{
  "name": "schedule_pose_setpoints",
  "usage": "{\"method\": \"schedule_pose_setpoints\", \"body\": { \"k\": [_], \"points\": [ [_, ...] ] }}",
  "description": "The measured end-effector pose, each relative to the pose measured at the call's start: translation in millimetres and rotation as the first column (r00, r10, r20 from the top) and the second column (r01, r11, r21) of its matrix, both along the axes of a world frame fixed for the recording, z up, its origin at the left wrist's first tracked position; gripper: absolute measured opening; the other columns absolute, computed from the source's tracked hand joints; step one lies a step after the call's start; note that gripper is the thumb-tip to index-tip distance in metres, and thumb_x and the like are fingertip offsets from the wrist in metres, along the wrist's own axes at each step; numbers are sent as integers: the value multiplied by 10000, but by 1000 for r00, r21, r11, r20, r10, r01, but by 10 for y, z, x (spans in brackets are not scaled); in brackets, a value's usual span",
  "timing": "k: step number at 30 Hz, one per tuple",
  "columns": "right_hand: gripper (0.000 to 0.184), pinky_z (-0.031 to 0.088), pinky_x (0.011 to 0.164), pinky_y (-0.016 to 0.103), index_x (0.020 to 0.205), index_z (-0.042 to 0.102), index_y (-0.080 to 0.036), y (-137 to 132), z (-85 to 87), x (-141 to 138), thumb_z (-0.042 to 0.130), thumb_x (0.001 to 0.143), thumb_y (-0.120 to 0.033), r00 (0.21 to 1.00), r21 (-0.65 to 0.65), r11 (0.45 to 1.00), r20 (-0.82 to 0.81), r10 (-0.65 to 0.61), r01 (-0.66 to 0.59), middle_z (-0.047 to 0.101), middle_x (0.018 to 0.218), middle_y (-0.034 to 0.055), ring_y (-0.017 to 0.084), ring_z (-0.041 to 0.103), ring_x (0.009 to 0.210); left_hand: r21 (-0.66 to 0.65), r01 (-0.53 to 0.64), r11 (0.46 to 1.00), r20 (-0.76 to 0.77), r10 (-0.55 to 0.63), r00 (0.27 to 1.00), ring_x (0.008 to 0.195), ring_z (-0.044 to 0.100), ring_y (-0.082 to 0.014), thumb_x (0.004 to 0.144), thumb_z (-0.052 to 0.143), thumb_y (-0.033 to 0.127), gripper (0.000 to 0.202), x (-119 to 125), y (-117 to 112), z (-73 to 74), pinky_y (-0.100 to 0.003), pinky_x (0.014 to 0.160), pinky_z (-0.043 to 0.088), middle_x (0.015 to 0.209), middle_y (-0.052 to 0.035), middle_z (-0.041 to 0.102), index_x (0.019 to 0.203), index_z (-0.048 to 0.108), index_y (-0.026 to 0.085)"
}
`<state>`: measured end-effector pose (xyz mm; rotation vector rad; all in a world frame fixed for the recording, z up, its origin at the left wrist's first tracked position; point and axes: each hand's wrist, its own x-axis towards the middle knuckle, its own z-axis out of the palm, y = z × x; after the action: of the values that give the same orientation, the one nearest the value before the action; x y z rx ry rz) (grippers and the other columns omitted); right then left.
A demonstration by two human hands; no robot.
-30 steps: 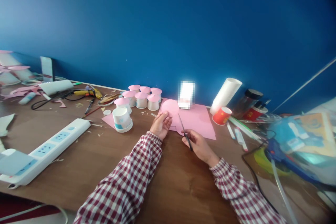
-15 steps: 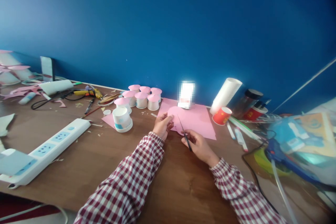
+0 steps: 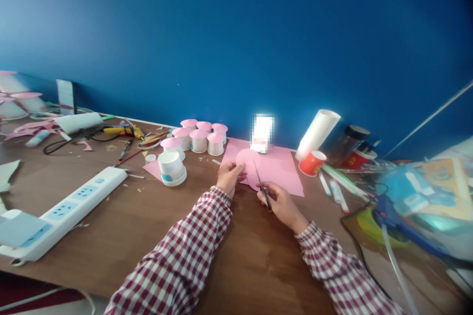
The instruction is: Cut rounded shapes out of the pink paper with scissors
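Note:
Between thumb and fingers, my left hand (image 3: 229,177) pinches a pink paper disc (image 3: 245,158) with a rounded edge. My right hand (image 3: 278,199) is closed round the dark handles of a pair of scissors (image 3: 259,182), whose thin blades point up and away beside the disc's right side. Whether the blades touch the paper I cannot tell. Beneath both lies a larger pink sheet (image 3: 284,172) on the brown table. Left of my left hand stands a stack of white paper cups (image 3: 172,170), and behind it several upturned cups (image 3: 199,141) carry pink discs on top.
A power strip (image 3: 88,194) lies at the left, with a yellow glue gun (image 3: 125,130) behind it. On the right are a white roll (image 3: 318,133), a red paper cup (image 3: 312,163), markers (image 3: 339,194) and a blue glue gun (image 3: 391,219). A blue wall (image 3: 221,49) rises behind.
My left fingers have shifted slightly on the disc and look straighter. The scissors have turned a little, with their tips moving slightly right.

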<state>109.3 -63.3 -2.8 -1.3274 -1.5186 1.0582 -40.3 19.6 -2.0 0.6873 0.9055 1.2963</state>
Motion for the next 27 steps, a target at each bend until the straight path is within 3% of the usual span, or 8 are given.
{"method": "schedule_pose_setpoints", "body": {
  "k": [5,27],
  "points": [
    [383,480,593,270,1024,600,-132,0,-7,-9,639,767,-413,1000,-8,1000,-22,15,-15,559,681,6,134,536,617,-68,-31,997,116,39,993,502,573,-75,596,754,218,227,-18,13,26,-162,477,478,558,10,561,691,571,125],
    [373,441,535,249,999,617,-127,15,-31,-1,631,766,-418,1000,19,1000,12,2,-3,546,647,1,134,516,591,-47,10,999,90,-6,996,495,563,-77,595,751,260,225,35,-33,-12,-188,502,493,556,9,555,654,585,119]
  ]
}}
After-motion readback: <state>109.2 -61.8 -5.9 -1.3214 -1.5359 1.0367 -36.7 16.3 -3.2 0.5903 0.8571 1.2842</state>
